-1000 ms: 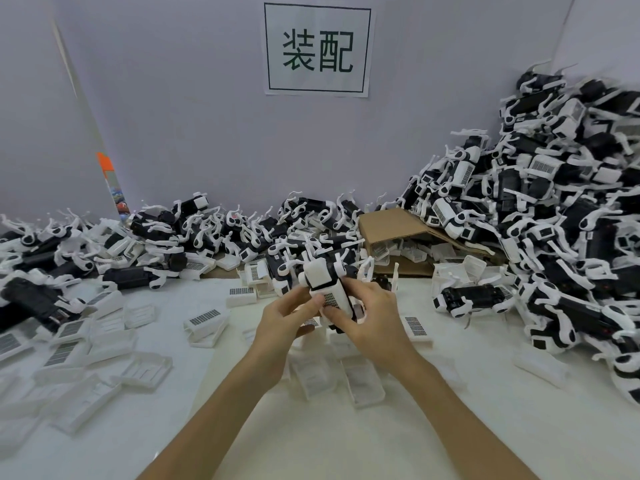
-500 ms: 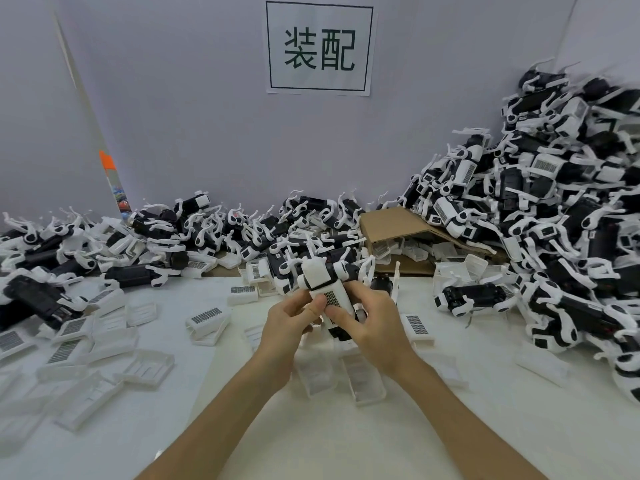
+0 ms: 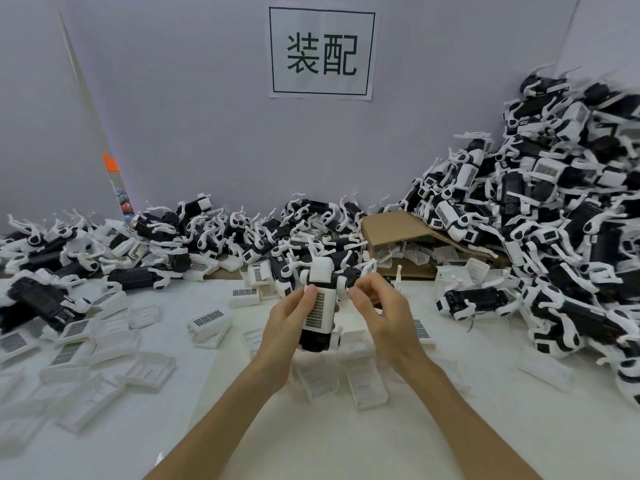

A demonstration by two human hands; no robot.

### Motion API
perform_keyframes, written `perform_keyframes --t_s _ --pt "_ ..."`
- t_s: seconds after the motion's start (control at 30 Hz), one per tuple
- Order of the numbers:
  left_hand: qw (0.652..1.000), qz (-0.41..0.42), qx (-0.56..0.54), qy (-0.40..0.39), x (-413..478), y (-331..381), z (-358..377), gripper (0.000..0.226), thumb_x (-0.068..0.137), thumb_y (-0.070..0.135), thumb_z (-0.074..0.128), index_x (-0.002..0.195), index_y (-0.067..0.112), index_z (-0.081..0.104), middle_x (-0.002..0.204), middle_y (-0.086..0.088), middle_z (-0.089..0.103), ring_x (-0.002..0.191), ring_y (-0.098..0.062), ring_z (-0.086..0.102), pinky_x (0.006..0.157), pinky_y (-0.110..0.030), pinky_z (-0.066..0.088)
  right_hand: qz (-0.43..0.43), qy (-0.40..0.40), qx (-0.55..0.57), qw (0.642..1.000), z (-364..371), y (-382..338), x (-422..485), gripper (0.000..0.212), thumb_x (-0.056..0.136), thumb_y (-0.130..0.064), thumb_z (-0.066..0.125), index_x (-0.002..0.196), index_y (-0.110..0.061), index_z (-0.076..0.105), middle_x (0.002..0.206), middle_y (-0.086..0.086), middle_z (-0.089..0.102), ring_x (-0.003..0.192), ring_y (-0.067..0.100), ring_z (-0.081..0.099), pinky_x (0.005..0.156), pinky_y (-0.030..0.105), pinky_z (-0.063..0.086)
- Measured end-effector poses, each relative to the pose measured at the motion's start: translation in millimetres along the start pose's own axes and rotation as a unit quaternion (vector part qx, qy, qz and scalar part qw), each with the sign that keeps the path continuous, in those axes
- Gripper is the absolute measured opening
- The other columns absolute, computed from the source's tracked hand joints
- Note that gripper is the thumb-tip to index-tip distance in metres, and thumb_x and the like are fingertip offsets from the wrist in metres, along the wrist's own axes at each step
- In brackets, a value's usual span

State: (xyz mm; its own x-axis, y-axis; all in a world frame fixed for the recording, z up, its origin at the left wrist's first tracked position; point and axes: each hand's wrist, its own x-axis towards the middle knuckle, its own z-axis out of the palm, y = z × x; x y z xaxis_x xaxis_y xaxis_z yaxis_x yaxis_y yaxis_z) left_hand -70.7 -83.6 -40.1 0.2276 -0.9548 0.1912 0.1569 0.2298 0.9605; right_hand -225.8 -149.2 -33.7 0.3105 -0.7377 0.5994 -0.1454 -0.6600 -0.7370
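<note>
Holding: the left hand (image 3: 289, 327) grips a black-and-white toy robot dog (image 3: 319, 306) around its lower body, thumb on the front edge beside the dotted grille panel, fingers wrapped behind.
Toy position: lifted above the white table (image 3: 194, 427) at the middle of the view and stood on end between the two hands, with the white end up, the black end down and thin white legs sticking out at the top.
Right hand: the right hand (image 3: 381, 313) is just beside the toy's upper right side with its fingers curled. Thumb and forefinger are drawn together near a round white leg joint, and I cannot tell whether they pinch it or anything else.
Under the hands: clear plastic trays (image 3: 367, 389) lie flat on the table, directly below the toy.
Left of the hands: loose white covers (image 3: 207, 320) with the same grille panel are scattered on the table, mixed with more clear trays.
Back row: a low heap of toys (image 3: 207, 237) runs along the wall.
Right side: a much taller pile of toys (image 3: 561, 216) rises against the wall and spills onto the table.
Between heaps: a tipped cardboard box (image 3: 391, 230) with small clear parts at its mouth.
Wall: a paper sign (image 3: 322, 53) with two printed characters hangs above the hands.
</note>
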Motion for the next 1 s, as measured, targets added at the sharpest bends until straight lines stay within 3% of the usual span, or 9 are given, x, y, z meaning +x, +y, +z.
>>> perform_keyframes --t_s 0.1,0.2,0.37,0.47,0.57,0.67,0.8,0.9,1.0 --pt "0.996 0.022 0.085 -0.023 -0.7 -5.3 2.8 0.016 0.094 0.032 0.066 0.108 0.027 0.071 0.099 -0.007 0.074 0.093 -0.027 0.070 0.079 -0.045 0.061 0.008 -0.010 0.023 1.000 0.8 1.6 -0.6 0.026 0.089 -0.055 0.051 0.104 -0.035 0.058 0.096 -0.013 0.064 0.092 0.010 0.062 0.078 0.024 0.050" --pt "0.988 0.013 0.127 -0.086 -1.5 -9.2 6.4 0.040 0.085 0.012 0.079 0.119 0.028 0.064 0.098 0.001 0.073 0.089 -0.016 0.071 0.069 -0.032 0.060 0.016 -0.014 0.049 0.999 2.3 2.0 -1.5 0.027 0.091 -0.055 0.049 0.112 -0.041 0.058 0.104 -0.012 0.064 0.101 0.013 0.062 0.084 0.032 0.053" --pt "0.982 0.029 0.163 -0.086 -1.0 -7.0 4.0 0.051 0.068 0.025 0.083 0.116 0.033 0.067 0.099 0.008 0.075 0.091 -0.012 0.073 0.073 -0.029 0.060 0.052 -0.036 0.089 0.994 -3.4 -2.9 5.6 0.015 0.091 -0.042 0.055 0.097 -0.035 0.067 0.087 -0.009 0.068 0.085 0.016 0.065 0.072 0.035 0.053" --pt "0.986 0.048 0.154 -0.050 0.8 -7.3 2.3 0.054 0.069 0.028 0.084 0.119 0.036 0.064 0.101 0.009 0.076 0.092 -0.011 0.073 0.070 -0.022 0.057 0.063 -0.023 0.120 0.990 -8.4 -3.0 8.8 0.020 0.090 -0.036 0.056 0.094 -0.020 0.068 0.078 -0.010 0.066 0.076 0.011 0.062 0.067 0.027 0.049" --pt "0.985 0.080 0.152 -0.018 1.1 -5.2 3.1 0.050 0.064 0.045 0.082 0.112 0.041 0.067 0.101 0.008 0.075 0.095 -0.008 0.071 0.071 -0.020 0.055 0.077 -0.011 0.157 0.984 -9.7 -4.7 8.6 0.026 0.089 -0.035 0.057 0.092 -0.011 0.064 0.075 -0.002 0.063 0.069 0.016 0.059 0.059 0.028 0.046" --pt "0.985 0.103 0.135 0.013 0.3 -3.0 2.4 0.037 0.068 0.053 0.074 0.102 0.040 0.070 0.099 0.005 0.075 0.092 -0.011 0.070 0.073 -0.024 0.054 0.129 -0.056 0.186 0.972 -12.6 -7.3 8.4 0.032 0.086 -0.038 0.058 0.099 -0.009 0.059 0.076 0.009 0.058 0.062 0.021 0.052 0.052 0.027 0.039" --pt "0.993 0.081 0.027 0.086 3.4 0.4 -3.5 0.026 0.090 0.039 0.061 0.095 0.017 0.073 0.094 -0.001 0.074 0.080 -0.020 0.068 0.073 -0.033 0.050 0.167 -0.149 0.190 0.956 -26.8 -12.5 12.0 0.033 0.086 -0.036 0.059 0.116 -0.027 0.066 0.091 0.010 0.057 0.076 0.024 0.053 0.064 0.029 0.043" --pt "0.987 0.050 -0.021 0.153 11.2 3.0 -15.4 0.032 0.101 0.030 0.047 0.090 0.012 0.071 0.096 -0.007 0.072 0.076 -0.023 0.065 0.066 -0.034 0.045 0.170 -0.213 0.186 0.944 -42.1 -21.6 17.0 0.032 0.088 -0.036 0.057 0.108 -0.014 0.071 0.096 0.000 0.066 0.087 0.016 0.062 0.075 0.028 0.049" --pt "0.983 0.028 -0.037 0.177 18.0 0.5 -20.7 0.035 0.102 0.033 0.045 0.093 0.010 0.069 0.097 -0.008 0.070 0.074 -0.025 0.060 0.065 -0.035 0.041 0.146 -0.257 0.110 0.949 -68.0 -38.6 35.7 0.022 0.090 -0.036 0.059 0.099 -0.021 0.071 0.092 -0.002 0.068 0.083 0.014 0.065 0.074 0.029 0.052"
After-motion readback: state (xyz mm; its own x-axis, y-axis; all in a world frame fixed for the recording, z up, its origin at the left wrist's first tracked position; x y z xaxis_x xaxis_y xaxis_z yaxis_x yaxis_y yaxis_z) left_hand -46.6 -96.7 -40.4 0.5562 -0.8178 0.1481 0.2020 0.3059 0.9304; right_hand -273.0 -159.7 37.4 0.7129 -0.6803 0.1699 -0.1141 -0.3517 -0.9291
